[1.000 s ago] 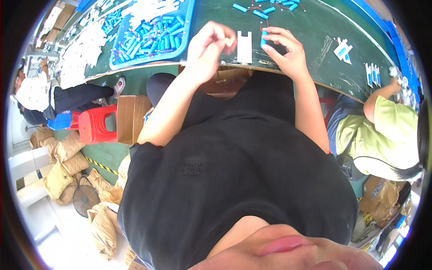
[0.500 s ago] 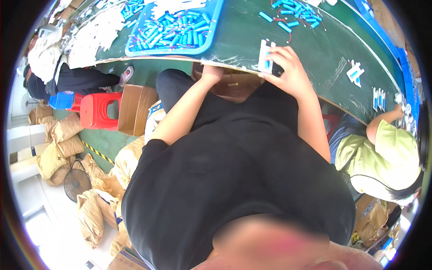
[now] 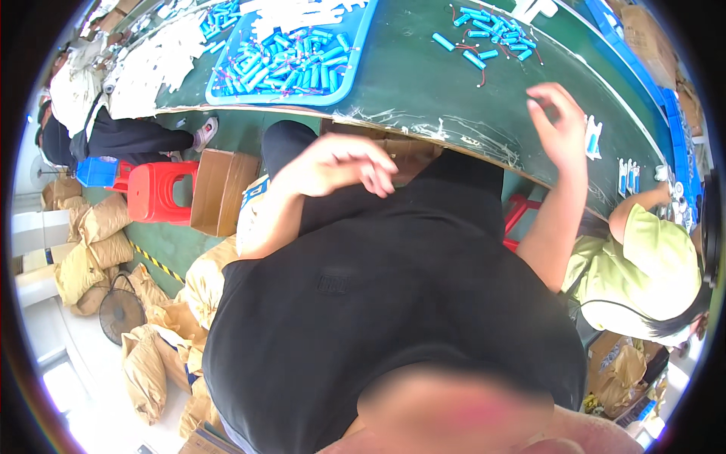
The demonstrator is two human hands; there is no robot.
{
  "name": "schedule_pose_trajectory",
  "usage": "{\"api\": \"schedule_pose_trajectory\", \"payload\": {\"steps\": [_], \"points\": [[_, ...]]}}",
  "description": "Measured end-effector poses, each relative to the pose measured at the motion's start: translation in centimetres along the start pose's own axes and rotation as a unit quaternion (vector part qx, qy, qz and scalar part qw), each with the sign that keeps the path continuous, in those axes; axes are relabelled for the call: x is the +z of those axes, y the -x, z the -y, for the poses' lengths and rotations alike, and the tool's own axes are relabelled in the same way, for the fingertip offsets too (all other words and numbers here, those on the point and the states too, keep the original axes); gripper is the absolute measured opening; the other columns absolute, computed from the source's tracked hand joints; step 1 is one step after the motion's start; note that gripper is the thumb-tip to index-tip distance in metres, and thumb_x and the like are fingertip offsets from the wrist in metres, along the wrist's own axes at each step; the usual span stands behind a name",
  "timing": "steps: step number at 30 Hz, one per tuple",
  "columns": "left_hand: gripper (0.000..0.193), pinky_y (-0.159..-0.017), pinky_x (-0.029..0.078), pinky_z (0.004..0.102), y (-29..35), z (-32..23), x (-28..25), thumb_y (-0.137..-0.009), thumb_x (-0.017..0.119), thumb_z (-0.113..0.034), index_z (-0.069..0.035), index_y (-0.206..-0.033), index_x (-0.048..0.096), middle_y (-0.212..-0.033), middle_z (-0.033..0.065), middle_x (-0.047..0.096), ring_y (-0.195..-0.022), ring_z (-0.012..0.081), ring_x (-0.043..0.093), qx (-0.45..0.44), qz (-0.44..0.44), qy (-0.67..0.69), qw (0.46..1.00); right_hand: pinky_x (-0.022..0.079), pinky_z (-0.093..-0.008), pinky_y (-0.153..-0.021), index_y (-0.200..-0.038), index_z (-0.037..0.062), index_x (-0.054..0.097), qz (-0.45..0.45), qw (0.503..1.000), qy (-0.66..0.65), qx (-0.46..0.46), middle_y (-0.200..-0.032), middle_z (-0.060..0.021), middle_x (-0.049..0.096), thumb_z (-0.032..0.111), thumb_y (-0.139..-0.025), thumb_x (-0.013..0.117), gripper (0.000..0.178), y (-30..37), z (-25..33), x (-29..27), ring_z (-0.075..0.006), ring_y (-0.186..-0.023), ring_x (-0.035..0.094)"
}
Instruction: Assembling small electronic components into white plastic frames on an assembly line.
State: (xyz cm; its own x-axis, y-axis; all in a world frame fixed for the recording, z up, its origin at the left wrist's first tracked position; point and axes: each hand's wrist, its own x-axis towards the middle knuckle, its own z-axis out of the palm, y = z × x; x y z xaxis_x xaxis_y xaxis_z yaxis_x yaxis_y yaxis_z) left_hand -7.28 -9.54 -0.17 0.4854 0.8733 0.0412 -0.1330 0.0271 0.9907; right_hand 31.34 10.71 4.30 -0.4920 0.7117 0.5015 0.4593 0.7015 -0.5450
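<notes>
My left hand hovers over my lap, short of the table edge, with its fingers loosely bent and nothing visible in them. Above the right part of the green table, my right hand is raised, thumb and fingers apart and no object between them. Just beyond its wrist lies a white plastic housing with a blue cell, partly hidden by the hand. Several similar white-and-blue pieces lie further right. A loose pile of blue cylindrical battery cells with thin red wires is on the table ahead.
A blue tray of wired cells and white parts sits at the front left, beside a heap of white parts. A co-worker in a light green shirt sits to the right. A red stool and a cardboard box stand left.
My right hand has let go of the white-and-blue piece and moved right, leaving it beside the other pieces. My left hand has come up from the table edge over my lap.
</notes>
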Motion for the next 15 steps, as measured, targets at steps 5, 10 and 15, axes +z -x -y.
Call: {"api": "schedule_pose_trajectory", "payload": {"steps": [5, 10, 15], "points": [[0.019, -0.070, 0.055, 0.0318, -6.1, -5.3, -8.6, -0.110, 0.055, -0.012, -0.002, -0.117, 0.070, -0.087, 0.0082, 0.069, -0.077, 0.0203, 0.065, 0.172, -0.305, -0.294, 0.889, 0.058, -0.0411, -0.078, -0.110, 0.0027, 0.076, 0.130, 0.984, 0.068, 0.097, -0.102, -0.0134, 0.078, 0.022, -0.094, 0.077, 0.025, -6.4, -4.7, 4.9, -0.0292, -0.086, 0.075], [0.023, -0.086, 0.062, 0.0424, -9.2, -5.1, -21.9, -0.092, 0.069, -0.016, -0.008, -0.111, 0.079, -0.108, 0.0158, 0.079, -0.095, 0.0290, 0.078, 0.049, -0.413, -0.661, 0.624, 0.059, -0.0443, -0.086, -0.113, 0.0043, 0.075, 0.112, 0.984, 0.128, 0.043, -0.101, -0.0134, 0.076, 0.021, -0.091, 0.080, 0.028, -6.5, -4.2, 9.1, -0.0319, -0.093, 0.074], [0.024, -0.092, 0.062, 0.0488, -12.2, -5.4, -25.6, -0.090, 0.067, -0.015, -0.010, -0.108, 0.082, -0.112, 0.0180, 0.079, -0.104, 0.0378, 0.077, -0.176, -0.255, -0.772, 0.556, 0.058, -0.0392, -0.082, -0.109, 0.0028, 0.076, 0.105, 0.992, -0.001, 0.065, -0.098, -0.0107, 0.075, 0.010, -0.093, 0.076, 0.017, -5.1, -7.1, 6.4, -0.0243, -0.086, 0.072]]}}
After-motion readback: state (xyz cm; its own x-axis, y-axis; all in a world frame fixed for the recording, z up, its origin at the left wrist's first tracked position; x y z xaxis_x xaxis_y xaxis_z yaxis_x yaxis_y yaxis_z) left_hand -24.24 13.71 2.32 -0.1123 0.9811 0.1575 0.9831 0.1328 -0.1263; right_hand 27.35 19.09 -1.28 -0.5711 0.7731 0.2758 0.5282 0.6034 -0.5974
